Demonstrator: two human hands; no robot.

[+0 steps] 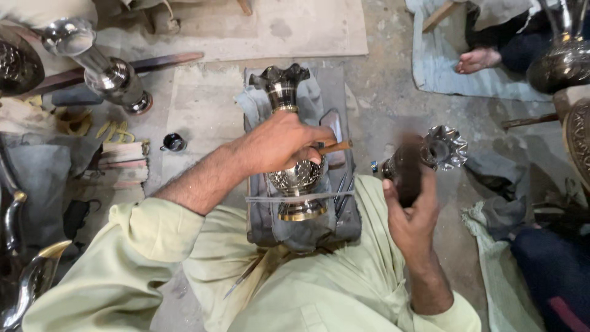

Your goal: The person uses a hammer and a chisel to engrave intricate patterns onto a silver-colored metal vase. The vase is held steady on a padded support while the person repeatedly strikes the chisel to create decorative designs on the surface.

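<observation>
Right hand (410,216) raised, gripping a dark mallet (408,172).
Left hand (279,144) is pressing a wooden-handled tool (335,147), clenched, against the vase (294,147).

Left hand (279,144) presses down on the dark engraved metal vase with a scalloped mouth and brass foot (295,178), pinching a thin wooden-handled tool (335,147) against it. The vase lies strapped on a grey padded block (344,215). Right hand (413,212), off the block's right edge, grips a blurred dark mallet (407,169).

Vase (294,147) on padded block (344,215)
</observation>
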